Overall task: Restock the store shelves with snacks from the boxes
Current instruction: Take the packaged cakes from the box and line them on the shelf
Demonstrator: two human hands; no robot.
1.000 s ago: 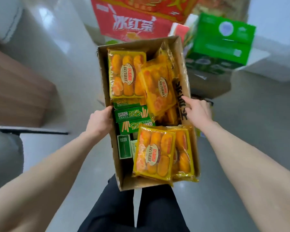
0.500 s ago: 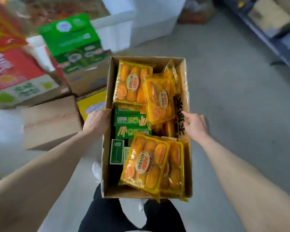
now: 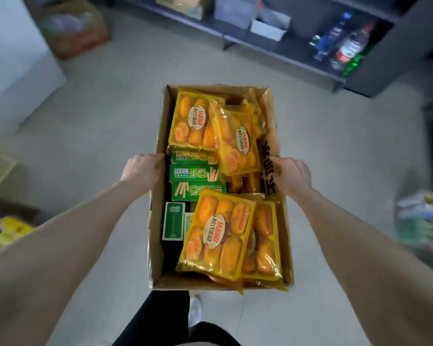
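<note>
Carrying an open brown cardboard box (image 3: 158,221) above the pale grey floor (image 3: 98,116), the person is gripping it at both long sides. The left hand (image 3: 141,171) is curling its fingers over the left wall's rim, and the right hand (image 3: 291,177) is clasping the right wall, which bears black printed characters; each grip is closed on the box.

Inside, glossy yellow plastic packs of golden cakes (image 3: 216,234) are lying along the near right corner, overlapping one another, and two more of the same packs (image 3: 231,139) are lying tilted at the far end. Green cardboard boxes of biscuit sticks (image 3: 194,173) are sitting stacked against the left wall at the middle, and a dark green upright carton with white lettering (image 3: 173,221) is standing just beside the near packs.

Beyond the box, a low dark grey metal shelf (image 3: 273,49) is running across the far side of the floor, with bottles (image 3: 345,44) blurred at its right end. A black trouser leg (image 3: 160,318) is showing below the box.
</note>
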